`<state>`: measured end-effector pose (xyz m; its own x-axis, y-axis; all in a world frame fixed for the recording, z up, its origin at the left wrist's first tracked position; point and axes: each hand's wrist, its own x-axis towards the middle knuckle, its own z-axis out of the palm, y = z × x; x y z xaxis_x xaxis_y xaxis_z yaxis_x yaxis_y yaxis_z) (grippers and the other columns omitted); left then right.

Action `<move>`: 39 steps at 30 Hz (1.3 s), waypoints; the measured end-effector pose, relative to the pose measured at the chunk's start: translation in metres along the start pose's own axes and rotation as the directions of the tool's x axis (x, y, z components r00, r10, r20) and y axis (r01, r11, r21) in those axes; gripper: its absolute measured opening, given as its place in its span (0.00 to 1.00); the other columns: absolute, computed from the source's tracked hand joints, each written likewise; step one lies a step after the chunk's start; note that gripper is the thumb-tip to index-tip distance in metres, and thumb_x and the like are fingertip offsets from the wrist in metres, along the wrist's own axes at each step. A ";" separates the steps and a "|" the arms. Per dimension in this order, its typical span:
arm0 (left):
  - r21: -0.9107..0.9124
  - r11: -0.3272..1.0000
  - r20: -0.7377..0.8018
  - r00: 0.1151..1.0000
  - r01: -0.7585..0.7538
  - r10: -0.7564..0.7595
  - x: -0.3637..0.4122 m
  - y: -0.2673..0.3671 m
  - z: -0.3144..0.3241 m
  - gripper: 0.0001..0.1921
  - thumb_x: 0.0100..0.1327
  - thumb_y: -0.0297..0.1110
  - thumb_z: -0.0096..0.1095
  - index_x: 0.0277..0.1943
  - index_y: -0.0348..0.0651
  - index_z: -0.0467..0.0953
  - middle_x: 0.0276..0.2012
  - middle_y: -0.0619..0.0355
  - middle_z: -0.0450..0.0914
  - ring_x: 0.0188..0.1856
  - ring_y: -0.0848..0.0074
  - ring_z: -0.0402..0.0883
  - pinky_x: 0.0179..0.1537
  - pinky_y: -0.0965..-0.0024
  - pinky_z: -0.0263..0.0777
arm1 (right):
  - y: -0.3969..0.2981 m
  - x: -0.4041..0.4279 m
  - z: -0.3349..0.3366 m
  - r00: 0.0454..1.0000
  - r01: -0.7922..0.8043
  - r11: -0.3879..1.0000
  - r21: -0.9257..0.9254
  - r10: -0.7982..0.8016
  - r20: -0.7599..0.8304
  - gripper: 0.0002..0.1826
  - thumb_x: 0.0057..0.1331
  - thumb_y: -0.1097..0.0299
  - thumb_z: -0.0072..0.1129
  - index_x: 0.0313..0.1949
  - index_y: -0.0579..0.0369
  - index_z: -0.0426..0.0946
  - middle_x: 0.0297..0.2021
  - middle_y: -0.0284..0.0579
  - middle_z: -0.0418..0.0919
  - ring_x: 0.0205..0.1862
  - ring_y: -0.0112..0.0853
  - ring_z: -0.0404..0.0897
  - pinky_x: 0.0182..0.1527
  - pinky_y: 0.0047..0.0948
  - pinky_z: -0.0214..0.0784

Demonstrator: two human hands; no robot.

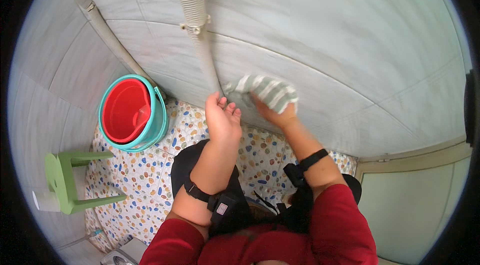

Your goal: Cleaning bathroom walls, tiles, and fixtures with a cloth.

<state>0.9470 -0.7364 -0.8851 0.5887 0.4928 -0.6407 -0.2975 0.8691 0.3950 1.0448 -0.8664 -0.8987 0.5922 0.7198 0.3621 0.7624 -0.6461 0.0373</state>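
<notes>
My right hand [275,113] has a green-and-white striped cloth [275,90] spread over its fingers. It presses the cloth on or close to the grey marbled wall tiles [318,29], low down and right of the pipe; the hand and cloth are slightly blurred. My left hand [224,119] is raised with its palm turned inward and its fingers loosely bent and apart, holding nothing. Its fingertips are beside the lower end of a ribbed plastic pipe [193,10] that runs down the wall. Whether they touch the pipe I cannot tell.
A turquoise bucket [162,122] with a red bucket [125,109] inside stands in the left corner, beside a second pipe [112,40]. A green plastic stool [67,182] and a white cup [45,201] are at left. The floor [131,190] is pebble-patterned. A pale door [408,205] is at right.
</notes>
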 end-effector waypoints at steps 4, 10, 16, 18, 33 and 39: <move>0.026 0.999 0.002 1.000 0.023 -0.023 -0.004 -0.005 0.001 0.15 0.58 0.41 0.55 0.43 0.46 0.62 0.37 0.62 0.63 0.35 0.75 0.63 0.37 0.68 0.60 | 0.063 -0.011 -0.067 0.909 -0.197 0.959 -0.206 0.100 -0.404 0.19 0.59 0.54 0.51 0.49 0.42 0.76 0.49 0.44 0.75 0.54 0.41 0.71 0.56 0.43 0.61; 0.060 0.996 0.051 0.996 0.069 -0.073 -0.012 -0.013 0.001 0.12 0.58 0.42 0.53 0.39 0.46 0.65 0.35 0.62 0.65 0.34 0.73 0.64 0.37 0.67 0.62 | 0.139 -0.048 -0.122 0.700 -0.389 0.912 -0.131 0.200 -0.685 0.21 0.64 0.64 0.43 0.54 0.59 0.64 0.47 0.54 0.69 0.52 0.47 0.65 0.59 0.42 0.53; 0.178 0.984 0.102 0.995 -0.029 0.011 -0.016 -0.038 0.012 0.10 0.58 0.41 0.53 0.37 0.47 0.65 0.34 0.63 0.65 0.34 0.74 0.65 0.36 0.68 0.62 | 0.060 -0.022 -0.020 0.814 -0.371 0.888 -0.271 0.171 -0.555 0.23 0.58 0.55 0.48 0.47 0.56 0.73 0.47 0.46 0.73 0.51 0.45 0.69 0.52 0.55 0.56; 0.193 0.976 -0.010 0.995 0.104 -0.104 -0.010 -0.043 0.012 0.10 0.58 0.40 0.52 0.39 0.46 0.64 0.37 0.63 0.64 0.33 0.76 0.64 0.36 0.70 0.61 | 0.015 -0.021 -0.001 0.931 -0.143 0.856 -0.497 -0.055 -0.362 0.21 0.58 0.57 0.49 0.49 0.51 0.74 0.49 0.46 0.73 0.51 0.42 0.73 0.55 0.51 0.60; 0.345 0.933 0.207 0.961 0.106 -0.186 -0.012 -0.086 0.032 0.07 0.60 0.38 0.52 0.34 0.46 0.66 0.26 0.62 0.65 0.28 0.76 0.65 0.32 0.72 0.61 | 0.170 -0.086 -0.153 0.272 -0.561 0.804 0.195 0.402 -0.875 0.29 0.69 0.64 0.32 0.65 0.66 0.45 0.65 0.67 0.44 0.68 0.54 0.41 0.67 0.49 0.31; 0.408 0.501 0.693 0.616 -0.763 0.374 -0.041 -0.090 0.039 0.14 0.63 0.33 0.52 0.49 0.38 0.66 0.38 0.60 0.69 0.34 0.81 0.68 0.37 0.76 0.64 | 0.230 -0.119 -0.103 0.051 -0.383 0.809 0.446 0.501 -0.864 0.29 0.72 0.55 0.32 0.67 0.54 0.43 0.67 0.48 0.47 0.69 0.35 0.45 0.69 0.38 0.37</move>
<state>0.9790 -0.8361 -0.8689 0.7722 0.5999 0.2095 -0.2917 0.0417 0.9556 1.1231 -1.1270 -0.8370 0.1866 -0.5064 0.8418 0.5063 -0.6847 -0.5242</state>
